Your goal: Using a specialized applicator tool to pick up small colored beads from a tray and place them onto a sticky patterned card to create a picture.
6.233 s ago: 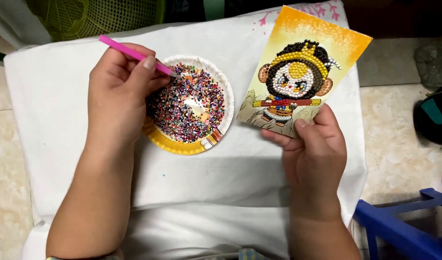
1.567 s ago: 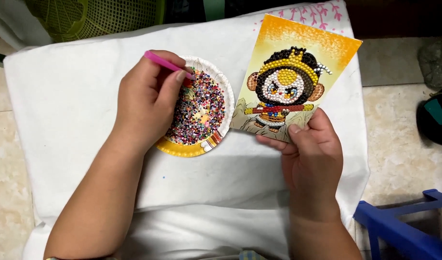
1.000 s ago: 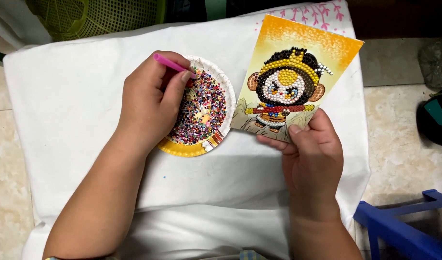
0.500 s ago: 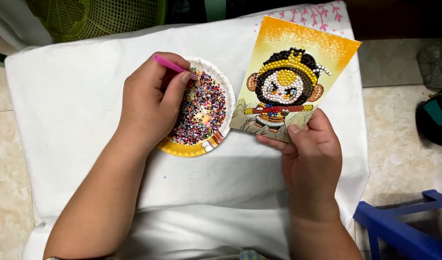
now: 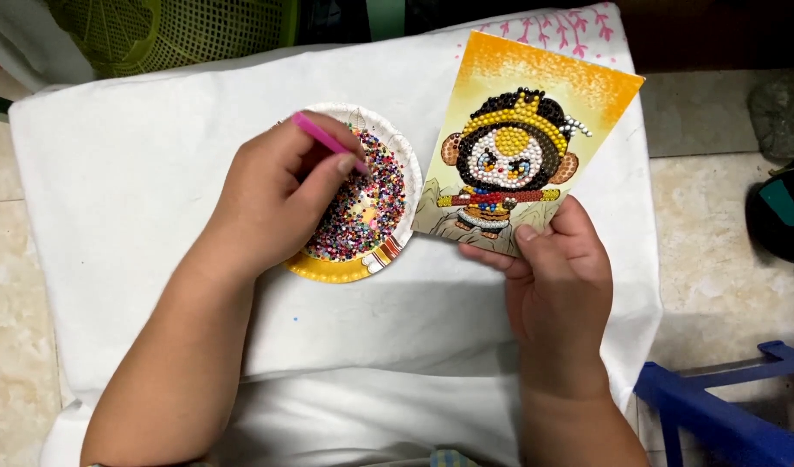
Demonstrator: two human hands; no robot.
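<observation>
One bead-studded monkey card [image 5: 522, 143], orange-topped, in right hand [image 5: 557, 281].

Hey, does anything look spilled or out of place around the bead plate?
One small stray bead lies on the white cloth, below the paper plate of beads. Otherwise nothing stands out: the left hand holds the pink pen, the right hand the bead picture card.

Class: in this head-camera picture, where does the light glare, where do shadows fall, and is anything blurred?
Head view: glare on the bare middle of the paper plate; soft shadow under the left hand and forearm on the white cloth; beaded card sharp; dark, dim corners along the top.
</observation>
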